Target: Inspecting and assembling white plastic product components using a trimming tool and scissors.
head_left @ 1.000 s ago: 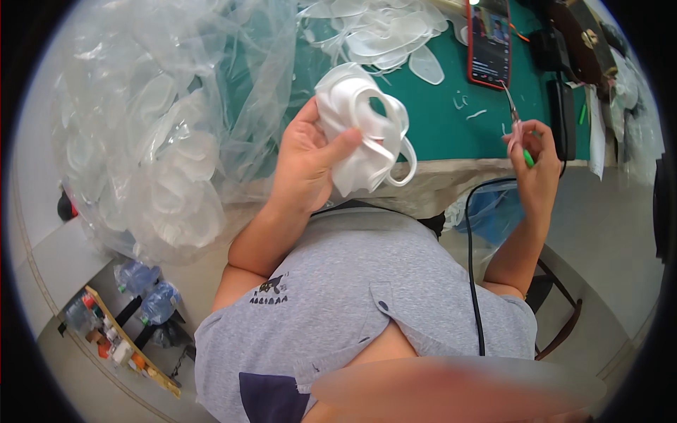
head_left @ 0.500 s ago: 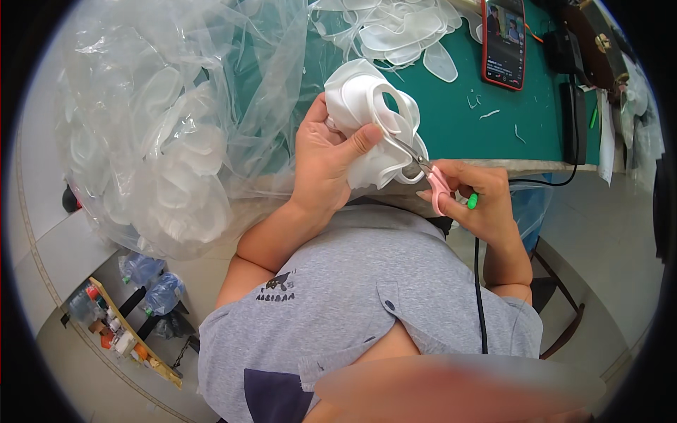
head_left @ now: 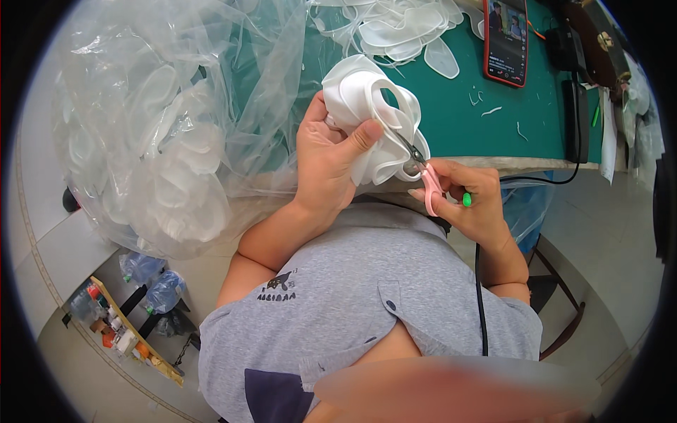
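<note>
Bright even daylight; fisheye-bent edges; blurred bottom.

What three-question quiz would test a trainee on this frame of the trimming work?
1. True or false: the left hand grips a bundle of white moulded plastic pieces.
2. Which tool does the right hand hold? A) knife B) pink-handled scissors C) pliers
3. Fill in: the phone with a lit screen lies on the ___ table top.

Key: 1 true. 2 B; the blades point at the lower edge of the bundle. 3 green; small white offcuts lie beside it, and a large clear plastic bag of similar pieces sits to the person's left.
</note>
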`<state>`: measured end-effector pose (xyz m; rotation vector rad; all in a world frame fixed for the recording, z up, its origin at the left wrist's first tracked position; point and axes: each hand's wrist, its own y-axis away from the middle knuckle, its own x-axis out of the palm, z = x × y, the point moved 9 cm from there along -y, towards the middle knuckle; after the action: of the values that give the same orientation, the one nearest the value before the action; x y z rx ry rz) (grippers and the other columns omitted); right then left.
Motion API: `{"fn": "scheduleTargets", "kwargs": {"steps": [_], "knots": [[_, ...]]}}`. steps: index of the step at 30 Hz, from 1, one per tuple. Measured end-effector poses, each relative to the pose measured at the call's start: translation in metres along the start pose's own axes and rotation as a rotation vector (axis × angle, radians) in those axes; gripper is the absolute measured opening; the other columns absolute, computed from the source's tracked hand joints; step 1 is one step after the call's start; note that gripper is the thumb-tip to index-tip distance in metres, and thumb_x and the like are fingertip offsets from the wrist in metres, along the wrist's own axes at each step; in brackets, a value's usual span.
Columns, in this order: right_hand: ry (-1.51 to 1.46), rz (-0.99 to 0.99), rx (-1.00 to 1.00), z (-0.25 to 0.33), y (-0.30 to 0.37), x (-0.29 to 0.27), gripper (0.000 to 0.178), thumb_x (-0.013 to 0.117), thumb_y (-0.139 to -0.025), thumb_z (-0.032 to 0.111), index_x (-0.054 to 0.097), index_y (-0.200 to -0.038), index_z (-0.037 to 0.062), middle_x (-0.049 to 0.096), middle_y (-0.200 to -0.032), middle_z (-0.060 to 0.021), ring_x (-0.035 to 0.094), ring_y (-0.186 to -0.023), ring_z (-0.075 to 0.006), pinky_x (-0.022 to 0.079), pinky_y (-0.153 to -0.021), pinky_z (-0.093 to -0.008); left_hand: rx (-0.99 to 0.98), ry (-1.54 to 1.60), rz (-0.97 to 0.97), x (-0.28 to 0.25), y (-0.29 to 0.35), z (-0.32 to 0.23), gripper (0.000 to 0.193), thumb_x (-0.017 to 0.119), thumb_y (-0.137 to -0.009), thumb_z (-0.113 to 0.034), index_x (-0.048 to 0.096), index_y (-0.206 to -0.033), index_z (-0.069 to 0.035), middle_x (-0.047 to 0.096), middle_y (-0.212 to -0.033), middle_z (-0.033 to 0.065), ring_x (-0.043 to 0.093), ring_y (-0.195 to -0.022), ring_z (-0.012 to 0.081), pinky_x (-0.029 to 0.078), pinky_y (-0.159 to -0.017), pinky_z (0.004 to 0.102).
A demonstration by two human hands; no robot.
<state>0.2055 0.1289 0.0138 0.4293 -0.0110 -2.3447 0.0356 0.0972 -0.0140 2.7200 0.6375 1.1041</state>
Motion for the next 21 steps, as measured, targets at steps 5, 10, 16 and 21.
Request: {"fn": "scheduleTargets", "kwargs": {"steps": [5,10,16,21], "knots": [[-0.031,0.0,0.013,0.0028,-0.0007,0.0012,0.033,0.067,-0.072,-0.006,0.066,-0.105,-0.0034,0.065,-0.071,-0.0006,0.058,-0.064,-0.0004,0.041,-0.053,-0.0139,0.006,0.002,0.004,0.0005,0.0,0.0004,0.049,0.075,-0.078,-0.004,0.047,-0.118,-0.003,0.061,-0.109,0.0083,0.062,-0.099,0.017,0.051,-0.087,0.0316],[-0.013,-0.023,0.002,0.0029,0.0003,0.0009,0.032,0.069,-0.071,-0.005,0.067,-0.103,-0.0021,0.064,-0.07,0.001,0.056,-0.062,0.0015,0.037,-0.051,-0.0129,0.004,0.011,0.007,0.001,0.0001,0.0009,0.049,0.075,-0.078,-0.004,0.046,-0.118,-0.003,0.062,-0.109,0.0086,0.062,-0.098,0.0174,0.051,-0.088,0.0312],[-0.01,-0.013,0.011,0.0049,-0.0002,0.0017,0.032,0.07,-0.071,-0.005,0.067,-0.103,-0.002,0.063,-0.069,0.0018,0.052,-0.059,0.0022,0.036,-0.049,-0.013,0.018,0.004,0.001,0.0012,0.0009,0.0,0.048,0.074,-0.079,-0.002,0.046,-0.118,-0.003,0.062,-0.109,0.0088,0.062,-0.098,0.0172,0.051,-0.088,0.0312],[0.032,-0.035,-0.016,0.004,0.0008,0.0012,0.032,0.071,-0.071,-0.004,0.068,-0.103,-0.0017,0.062,-0.068,0.0025,0.051,-0.058,0.0024,0.036,-0.049,-0.0133,0.03,0.01,-0.002,0.0013,0.0006,-0.0002,0.047,0.074,-0.079,-0.002,0.046,-0.118,-0.002,0.062,-0.109,0.0086,0.062,-0.098,0.0168,0.051,-0.088,0.0311]]}}
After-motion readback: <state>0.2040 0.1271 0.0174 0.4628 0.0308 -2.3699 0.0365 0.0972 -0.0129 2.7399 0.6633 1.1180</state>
